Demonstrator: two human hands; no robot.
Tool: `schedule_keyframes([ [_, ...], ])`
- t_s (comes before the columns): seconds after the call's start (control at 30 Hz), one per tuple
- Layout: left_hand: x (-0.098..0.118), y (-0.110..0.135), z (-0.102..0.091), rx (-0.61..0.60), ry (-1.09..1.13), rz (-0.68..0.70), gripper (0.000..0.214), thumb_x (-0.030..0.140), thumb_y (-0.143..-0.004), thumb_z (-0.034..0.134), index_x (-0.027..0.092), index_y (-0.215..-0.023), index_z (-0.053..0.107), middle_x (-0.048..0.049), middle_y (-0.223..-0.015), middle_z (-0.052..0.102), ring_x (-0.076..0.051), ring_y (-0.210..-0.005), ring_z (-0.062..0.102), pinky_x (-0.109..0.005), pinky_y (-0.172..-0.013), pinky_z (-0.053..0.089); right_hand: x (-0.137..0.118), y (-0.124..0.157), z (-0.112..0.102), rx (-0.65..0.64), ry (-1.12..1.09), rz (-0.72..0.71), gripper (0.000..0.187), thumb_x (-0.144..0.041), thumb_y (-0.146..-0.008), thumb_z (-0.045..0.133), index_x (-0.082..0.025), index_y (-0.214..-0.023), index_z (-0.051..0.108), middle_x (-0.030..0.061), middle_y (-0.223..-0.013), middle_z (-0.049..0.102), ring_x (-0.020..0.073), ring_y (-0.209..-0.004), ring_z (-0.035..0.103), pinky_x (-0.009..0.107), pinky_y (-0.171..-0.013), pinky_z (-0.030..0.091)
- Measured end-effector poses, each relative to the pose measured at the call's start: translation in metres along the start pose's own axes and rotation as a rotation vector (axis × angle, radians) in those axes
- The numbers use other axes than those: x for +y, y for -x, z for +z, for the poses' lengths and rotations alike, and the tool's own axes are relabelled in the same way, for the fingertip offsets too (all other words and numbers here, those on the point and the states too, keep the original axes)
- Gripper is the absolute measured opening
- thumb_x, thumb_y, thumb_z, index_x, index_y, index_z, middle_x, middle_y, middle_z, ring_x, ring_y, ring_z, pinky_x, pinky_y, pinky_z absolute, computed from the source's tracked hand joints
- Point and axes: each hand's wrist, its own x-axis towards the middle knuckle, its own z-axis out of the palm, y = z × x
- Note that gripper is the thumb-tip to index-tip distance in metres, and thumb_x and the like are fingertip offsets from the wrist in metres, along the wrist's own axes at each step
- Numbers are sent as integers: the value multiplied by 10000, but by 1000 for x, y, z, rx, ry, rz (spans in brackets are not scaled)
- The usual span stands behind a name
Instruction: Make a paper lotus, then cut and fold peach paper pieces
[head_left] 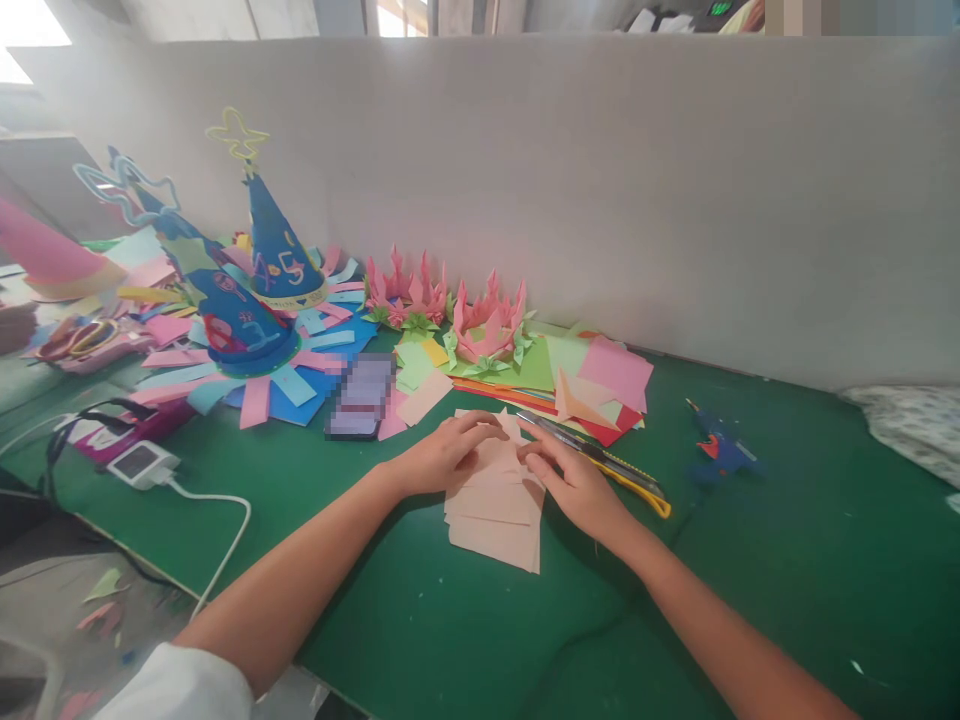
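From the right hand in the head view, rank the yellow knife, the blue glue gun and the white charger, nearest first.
From the right hand:
1. Yellow knife, just beside it to the right.
2. Blue glue gun, farther right.
3. White charger, far left, beyond the left hand.

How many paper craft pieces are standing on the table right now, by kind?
Blue cone hats: 2
Pink paper crowns: 2
Total: 4
Both hands press on the peach paper stack.
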Motion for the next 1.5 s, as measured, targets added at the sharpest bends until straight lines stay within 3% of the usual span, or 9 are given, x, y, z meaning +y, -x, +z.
schedule_keyframes([
  [0.13,1,-1,1,8,77,-15,369,9,-744,427,197,-1049,517,-113,-1270,418,-182,-975,541,-287,-785,454,-4,-7,12,-31,-239,38,481,-282,-882,482,-256,-1348,365,5,-840,666,158,-745,635,292,-706,521],
  [0.27,4,-2,3,25,126,-22,218,30,-727,475,175,-868,556,-111,-1266,412,-153,-849,563,-306,-785,458,-3,-6,19,4,-257,48,507,-217,-813,548,-258,-1298,407,-16,-766,637,148,-677,611,284,-668,514],
  [0.47,6,-7,7,122,238,-112,171,192,-807,543,203,-973,503,-65,-1038,554,-183,-931,547,-303,-801,447,-1,-5,19,152,-240,39,214,-293,-809,586,-226,-1008,549,-10,-714,613,140,-616,563,256,-573,478],
  [0.6,-4,-6,8,240,323,-322,213,199,-799,551,214,-996,473,-14,-913,547,-112,-670,514,-243,-624,424,4,-9,9,376,-271,46,166,-366,-797,605,-200,-792,615,27,-750,630,149,-627,566,272,-561,484],
  [0.8,-26,-5,0,516,445,-451,197,191,-768,569,205,-892,417,51,-698,442,-90,-597,474,-211,-569,378,22,-15,-17,658,-387,204,239,-407,-756,650,-180,-829,662,10,-659,618,114,-513,519,252,-492,472],
  [0.9,-25,-5,-1,540,502,-448,183,201,-776,561,207,-876,408,66,-659,416,-87,-578,462,-204,-548,357,28,-18,-16,578,-411,145,246,-421,-791,614,-197,-889,644,69,-931,667,167,-738,613,282,-603,524],
  [1.0,-19,-5,1,507,537,-403,159,207,-784,564,197,-866,428,56,-681,419,-80,-592,445,-199,-547,347,29,-18,-7,418,-358,31,244,-422,-872,503,-222,-980,592,91,-1171,599,196,-975,590,331,-762,528],
  [1.27,-7,-13,3,542,957,-428,332,332,-719,701,204,-844,421,64,-677,450,-66,-592,466,-187,-572,407,14,-13,8,249,168,-184,403,-293,-819,595,-257,-1201,469,98,-1210,569,279,-1089,515,476,-902,427],
  [1.5,14,-16,4,478,1282,-377,361,331,-719,734,194,-896,451,40,-755,498,-60,-665,494,-175,-614,431,3,-13,8,309,213,-242,121,-232,-879,517,-247,-980,582,43,-979,678,216,-874,618,369,-774,485],
])
